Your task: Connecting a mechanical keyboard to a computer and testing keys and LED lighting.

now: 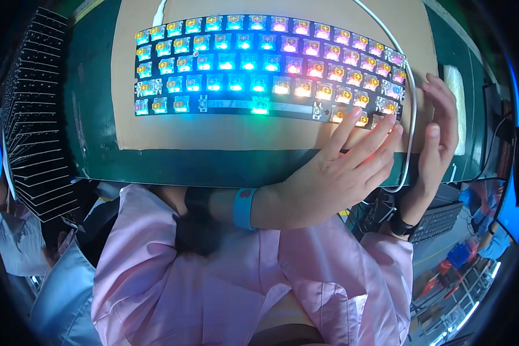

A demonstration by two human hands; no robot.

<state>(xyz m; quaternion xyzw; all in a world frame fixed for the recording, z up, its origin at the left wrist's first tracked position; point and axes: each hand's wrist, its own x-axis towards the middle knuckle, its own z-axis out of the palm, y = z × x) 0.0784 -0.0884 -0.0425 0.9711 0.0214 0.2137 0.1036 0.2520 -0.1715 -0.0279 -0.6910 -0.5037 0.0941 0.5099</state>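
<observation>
A lit keyboard board (271, 69) without keycaps lies on a brown cardboard sheet (213, 137), its clear switches with yellow stems glowing blue, green, pink and white. My left hand (357, 153) reaches across to its lower right corner, fingers stretched out and tips over the switches there; contact is hard to tell. Beside the right end hovers my right hand (441, 130), its thumb apart from the slightly bent fingers and nothing visible in it. A white cable (414, 109) loops down between that hand and the board. A white plug (159, 17) meets the board's upper left edge.
A green work surface (155, 166) spreads under the cardboard. At the left stands a black rack of thin boards (37, 121). A white strip (455, 104) lies past my right hand. A black keyboard (438, 222) sits below the table edge. Another person's blue clothing (63, 294) shows at lower left.
</observation>
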